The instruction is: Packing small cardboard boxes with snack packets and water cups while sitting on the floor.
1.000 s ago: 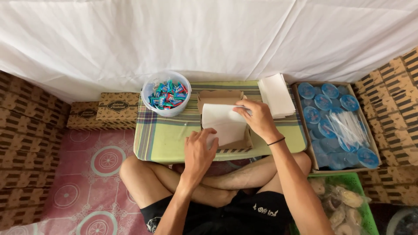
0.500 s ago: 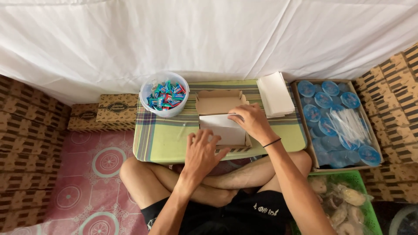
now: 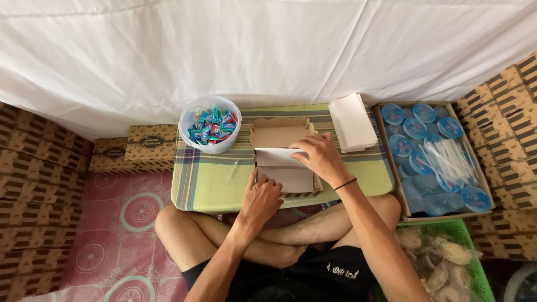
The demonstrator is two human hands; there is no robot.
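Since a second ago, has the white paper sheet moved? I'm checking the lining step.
Yes. The white paper sheet has gone down from above the open cardboard box into it, under the right hand.
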